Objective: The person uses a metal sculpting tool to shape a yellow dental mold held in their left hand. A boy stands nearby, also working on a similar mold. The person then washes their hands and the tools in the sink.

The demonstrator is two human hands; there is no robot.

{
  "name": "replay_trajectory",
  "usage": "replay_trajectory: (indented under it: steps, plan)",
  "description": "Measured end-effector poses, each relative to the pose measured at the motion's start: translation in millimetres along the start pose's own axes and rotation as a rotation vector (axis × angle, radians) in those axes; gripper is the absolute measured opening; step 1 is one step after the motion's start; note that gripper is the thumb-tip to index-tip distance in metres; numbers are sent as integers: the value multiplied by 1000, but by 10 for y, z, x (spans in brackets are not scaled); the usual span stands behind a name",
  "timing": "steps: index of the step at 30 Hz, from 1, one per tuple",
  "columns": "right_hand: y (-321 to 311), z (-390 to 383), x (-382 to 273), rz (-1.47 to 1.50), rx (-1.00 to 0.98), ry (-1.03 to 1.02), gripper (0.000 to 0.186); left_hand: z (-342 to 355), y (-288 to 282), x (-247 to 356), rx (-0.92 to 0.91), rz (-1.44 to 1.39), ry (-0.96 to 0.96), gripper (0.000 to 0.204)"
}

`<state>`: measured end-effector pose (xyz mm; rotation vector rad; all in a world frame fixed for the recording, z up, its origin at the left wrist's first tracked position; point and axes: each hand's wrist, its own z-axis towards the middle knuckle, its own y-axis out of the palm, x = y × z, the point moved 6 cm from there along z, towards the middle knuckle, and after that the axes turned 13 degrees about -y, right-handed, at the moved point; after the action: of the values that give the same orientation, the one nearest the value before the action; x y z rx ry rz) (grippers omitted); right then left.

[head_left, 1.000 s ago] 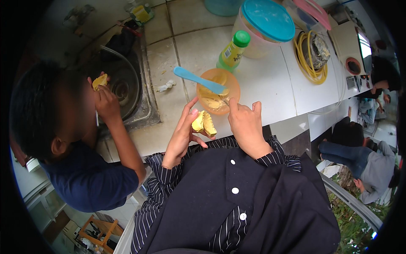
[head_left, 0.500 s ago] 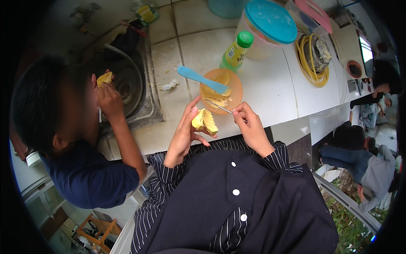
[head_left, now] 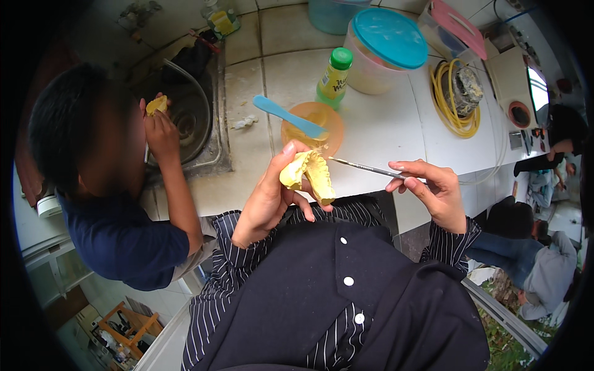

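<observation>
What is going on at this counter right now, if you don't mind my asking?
The person wearing the camera holds a yellow dental cast in the left hand and a thin metal tool in the right hand, its tip pointing toward the cast. Just beyond, an orange bowl with a blue spatula sits on the white counter, beside a green-capped bottle. At the left, another person's hand holds a second yellow piece over the sink.
</observation>
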<state>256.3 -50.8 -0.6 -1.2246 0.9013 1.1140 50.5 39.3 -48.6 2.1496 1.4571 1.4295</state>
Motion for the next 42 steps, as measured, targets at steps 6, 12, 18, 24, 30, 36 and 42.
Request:
replay_trajectory:
  steps: [6,12,18,24,30,36,42]
  plan:
    - [-250,-24,-366,-342,-29,-264,26,-11,370,-4,-3,77,17,46]
    - [-400,-71,-441,-401,-55,-325,29,38,555,-68,-9,142,16,44]
    - [-500,-69,-418,-434,-74,-338,31,92,668,-126,26,120,33,42]
    - [-576,-76,-428,-416,-138,-330,34,134,738,-154,10,116,43,42]
    - [-644,-61,-423,-445,-118,-362,35,192,785,-179,56,139,58,52]
    - [-684,-50,-411,-439,-122,-371,34,205,806,-190,3,80,34,49]
    - [-688,-41,-391,-426,-166,-344,36,222,814,-200,-25,68,25,48]
